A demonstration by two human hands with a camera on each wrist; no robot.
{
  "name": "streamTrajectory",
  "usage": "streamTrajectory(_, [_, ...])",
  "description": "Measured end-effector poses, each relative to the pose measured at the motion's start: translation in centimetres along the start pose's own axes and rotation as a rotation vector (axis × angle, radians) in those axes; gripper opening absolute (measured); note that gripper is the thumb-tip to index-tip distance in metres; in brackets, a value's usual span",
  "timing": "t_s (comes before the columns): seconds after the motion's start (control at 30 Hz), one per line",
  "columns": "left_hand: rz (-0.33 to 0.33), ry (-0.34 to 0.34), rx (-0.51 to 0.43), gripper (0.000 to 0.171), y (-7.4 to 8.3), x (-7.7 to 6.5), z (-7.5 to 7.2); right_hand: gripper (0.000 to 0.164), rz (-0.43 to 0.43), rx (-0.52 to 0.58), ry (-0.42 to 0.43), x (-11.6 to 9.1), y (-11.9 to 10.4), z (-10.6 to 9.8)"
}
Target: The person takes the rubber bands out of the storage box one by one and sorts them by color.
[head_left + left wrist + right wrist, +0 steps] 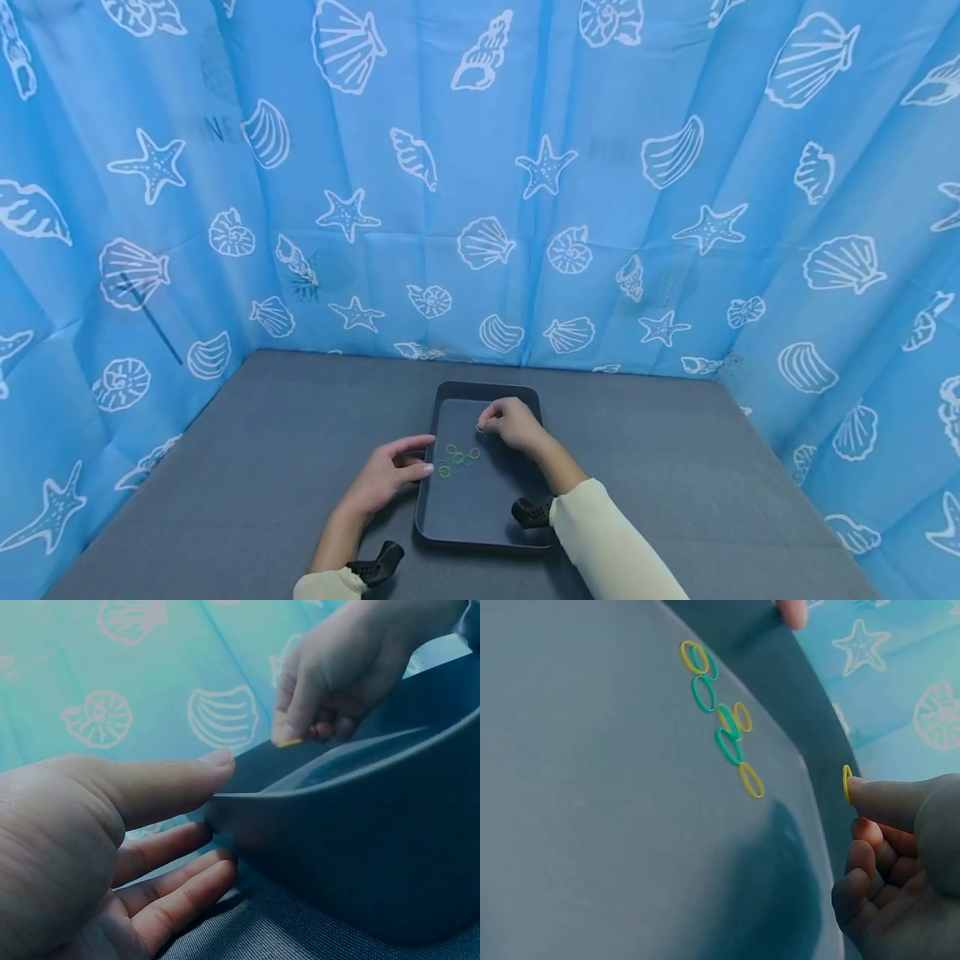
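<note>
My right hand (512,423) pinches a yellow rubber band (847,785) between thumb and forefinger, over the far part of a dark grey tray (480,521). The other fingers of that hand are curled in. Several small green and yellow rubber bands lie flat on the tray floor, among them a green band (729,747) and a yellow band (751,781), some overlapping. Outside the tray's left wall is my left hand (382,477), its thumb and forefinger tips at the rim. In the left wrist view its fingers (187,892) are extended and loosely spread, holding nothing.
The tray stands on a grey cloth-covered table (300,433). A blue curtain (450,208) with white shells and starfish surrounds the table at the back and sides. Each wrist carries a black device, such as the right wrist's device (532,512).
</note>
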State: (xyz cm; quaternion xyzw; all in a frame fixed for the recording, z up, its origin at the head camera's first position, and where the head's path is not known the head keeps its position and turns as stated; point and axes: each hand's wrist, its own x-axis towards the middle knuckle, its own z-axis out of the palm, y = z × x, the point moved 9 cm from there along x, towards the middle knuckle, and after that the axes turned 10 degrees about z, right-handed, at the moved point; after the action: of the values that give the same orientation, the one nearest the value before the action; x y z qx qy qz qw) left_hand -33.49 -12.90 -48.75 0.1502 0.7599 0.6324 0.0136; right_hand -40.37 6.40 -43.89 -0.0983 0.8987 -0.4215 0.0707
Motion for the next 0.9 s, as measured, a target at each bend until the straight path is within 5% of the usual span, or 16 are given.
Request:
streamTrajectory(0.43, [0.012, 0.007, 0.004, 0.046, 0.0, -0.1, 0.1, 0.007, 0.050, 0.036, 0.084, -1.6, -0.4, -3.4])
streamTrajectory(0.9, [-0.005, 0.021, 0.009, 0.046, -0.2, 0.1, 0.0, 0.008, 0.052, 0.026, 0.265, -3.3, 3.0, -7.4])
